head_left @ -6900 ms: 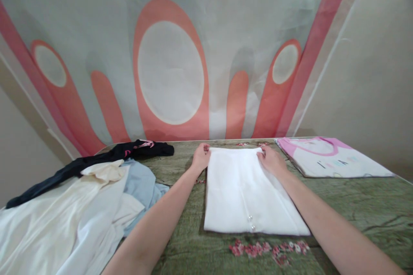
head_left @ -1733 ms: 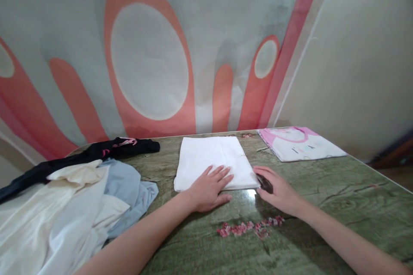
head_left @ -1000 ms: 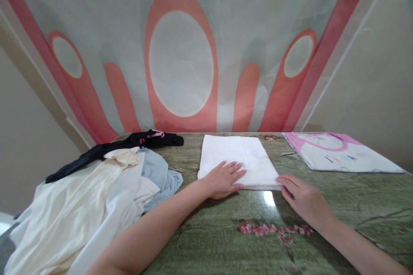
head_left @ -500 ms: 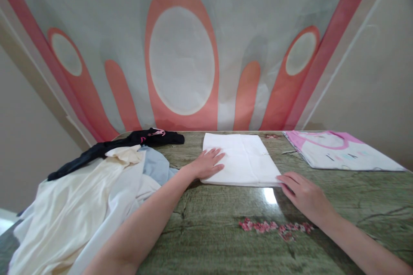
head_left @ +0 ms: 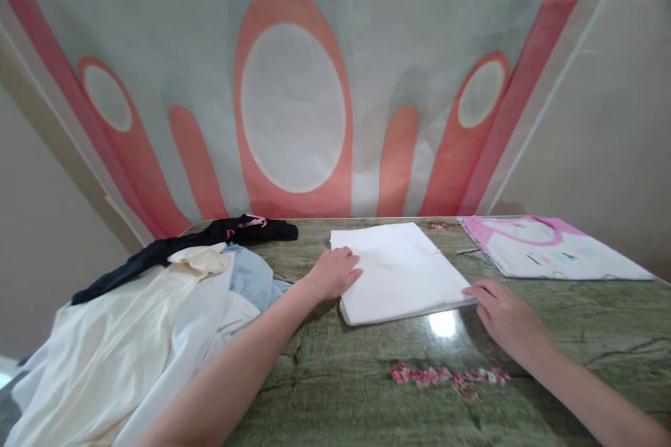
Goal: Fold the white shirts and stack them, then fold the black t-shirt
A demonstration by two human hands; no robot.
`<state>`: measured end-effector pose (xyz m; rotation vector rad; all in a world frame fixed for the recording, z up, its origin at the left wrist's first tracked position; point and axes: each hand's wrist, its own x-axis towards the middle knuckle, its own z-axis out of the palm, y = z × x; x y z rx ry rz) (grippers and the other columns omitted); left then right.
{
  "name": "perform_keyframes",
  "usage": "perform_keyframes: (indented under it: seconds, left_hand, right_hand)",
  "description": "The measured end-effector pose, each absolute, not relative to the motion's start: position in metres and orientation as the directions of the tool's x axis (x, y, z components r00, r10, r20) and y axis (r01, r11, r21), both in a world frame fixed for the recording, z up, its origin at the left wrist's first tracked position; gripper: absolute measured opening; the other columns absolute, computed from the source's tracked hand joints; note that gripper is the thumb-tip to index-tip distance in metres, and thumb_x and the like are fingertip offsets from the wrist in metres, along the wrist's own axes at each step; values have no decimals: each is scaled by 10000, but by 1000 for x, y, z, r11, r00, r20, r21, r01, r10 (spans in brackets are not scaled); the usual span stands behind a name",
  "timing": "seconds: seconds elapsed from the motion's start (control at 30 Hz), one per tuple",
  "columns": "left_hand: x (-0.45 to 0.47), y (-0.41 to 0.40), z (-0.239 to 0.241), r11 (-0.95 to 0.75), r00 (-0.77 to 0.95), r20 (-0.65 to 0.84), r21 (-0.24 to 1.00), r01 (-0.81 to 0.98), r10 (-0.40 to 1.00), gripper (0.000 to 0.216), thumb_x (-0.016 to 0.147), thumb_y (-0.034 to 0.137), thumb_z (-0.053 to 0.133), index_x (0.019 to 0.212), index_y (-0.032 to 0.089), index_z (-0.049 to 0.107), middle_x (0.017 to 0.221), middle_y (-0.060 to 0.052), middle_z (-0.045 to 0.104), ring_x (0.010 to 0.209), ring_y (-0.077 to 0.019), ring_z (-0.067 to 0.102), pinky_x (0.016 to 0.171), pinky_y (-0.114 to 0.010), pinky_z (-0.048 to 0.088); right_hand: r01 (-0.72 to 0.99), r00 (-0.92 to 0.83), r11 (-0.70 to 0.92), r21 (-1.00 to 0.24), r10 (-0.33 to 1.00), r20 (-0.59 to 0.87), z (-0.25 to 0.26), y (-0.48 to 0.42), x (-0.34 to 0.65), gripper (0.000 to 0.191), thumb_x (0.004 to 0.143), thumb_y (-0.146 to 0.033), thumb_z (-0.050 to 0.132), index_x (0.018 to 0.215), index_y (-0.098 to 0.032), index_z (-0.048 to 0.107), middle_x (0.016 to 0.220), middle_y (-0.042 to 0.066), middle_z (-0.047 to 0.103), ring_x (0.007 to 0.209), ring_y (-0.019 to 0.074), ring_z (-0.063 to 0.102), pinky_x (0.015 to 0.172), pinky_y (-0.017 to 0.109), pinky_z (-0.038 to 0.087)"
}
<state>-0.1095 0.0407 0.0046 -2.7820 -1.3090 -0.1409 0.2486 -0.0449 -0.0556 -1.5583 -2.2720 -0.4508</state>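
Note:
A white garment (head_left: 395,272), folded into a flat, thick rectangle, lies on the table a little turned. My left hand (head_left: 335,274) is closed over its left edge, fingertips on top and the palm beside it. Its near right corner is pinched by my right hand (head_left: 503,314), thumb below and fingers above. Parts of the gripped edges are hidden under my fingers. A small mark shows near the garment's right edge; I cannot make it out.
Loose cream and white clothes (head_left: 120,349) are heaped at the left, with a light blue cloth (head_left: 251,272) and a black garment (head_left: 172,251) behind. A folded pink-and-white shirt (head_left: 556,251) lies at the right. The green wood-patterned table (head_left: 367,398) meets a wall with orange shapes.
The folded white garment has turned slightly, its near left corner swinging toward me and its right corner shifting right. My left fingers have drawn back from its top to the left edge.

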Motion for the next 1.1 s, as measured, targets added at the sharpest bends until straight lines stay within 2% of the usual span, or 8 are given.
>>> perform_keyframes:
  seconds: [0.13,0.2,0.33,0.57,0.77,0.9,1.0,1.1]
  left_hand:
    - [-101,35,11,-634,635,118,-49,771,763,344,919,378,326,1050,179,574,1049,-110,579,968,-238,542,841,-367,390]
    - [-104,40,7,-632,630,160,-42,774,760,358,930,348,303,1146,176,530,1160,-116,548,1078,-243,493,898,-373,358]
    - [-119,55,-9,-609,600,176,1,793,781,438,939,367,272,1320,179,383,1407,-102,335,1296,-245,269,1031,-409,208]
    - [-128,64,-18,-553,550,56,79,829,833,510,929,465,232,1380,232,281,1448,-83,256,1320,-246,227,1045,-467,134]
    - [-120,51,-2,-531,530,60,-4,847,846,504,914,481,274,1310,197,402,1369,-125,395,1258,-267,343,1017,-494,168]
    - [-98,25,14,-445,455,45,-143,884,889,540,894,528,304,1094,117,592,1043,-168,634,1007,-279,562,1004,-464,186]
    - [-75,-4,24,-397,393,-61,-206,894,917,550,872,540,366,950,78,652,869,-174,671,836,-275,621,943,-441,276]
    - [-56,-37,30,-444,426,-124,-262,857,896,432,855,456,478,944,73,658,881,-181,665,833,-283,617,881,-434,335]
  right_hand:
    - [935,-331,350,56,806,490,-55,-44,253,347,739,-59,402,1013,-148,595,1043,107,574,953,240,548,855,405,447]
    - [914,-365,406,27,789,493,-54,-47,247,385,739,-55,393,1055,-160,587,1097,101,571,1019,239,529,903,418,426]
    - [850,-445,523,-56,772,455,-46,-59,219,400,801,-114,398,1168,-182,542,1236,82,527,1176,229,439,998,423,366]
    - [803,-568,585,-115,809,147,-31,-77,188,568,892,-427,383,1409,-244,232,1459,41,260,1332,235,220,1068,474,256]
    - [839,-526,534,-107,845,92,-28,-83,193,635,890,-496,336,1428,-225,134,1476,52,185,1347,232,170,1097,470,173]
    - [888,-444,450,-90,892,86,-31,-73,206,639,879,-535,315,1409,-187,240,1458,75,243,1343,237,184,1101,465,153]
    - [924,-361,366,-116,931,58,-35,-54,222,642,879,-554,265,1387,-164,306,1449,84,266,1339,243,194,1096,467,167]
    - [939,-307,306,-155,952,20,-38,-26,237,677,877,-575,207,1393,-145,288,1453,94,246,1341,247,181,1089,470,176]
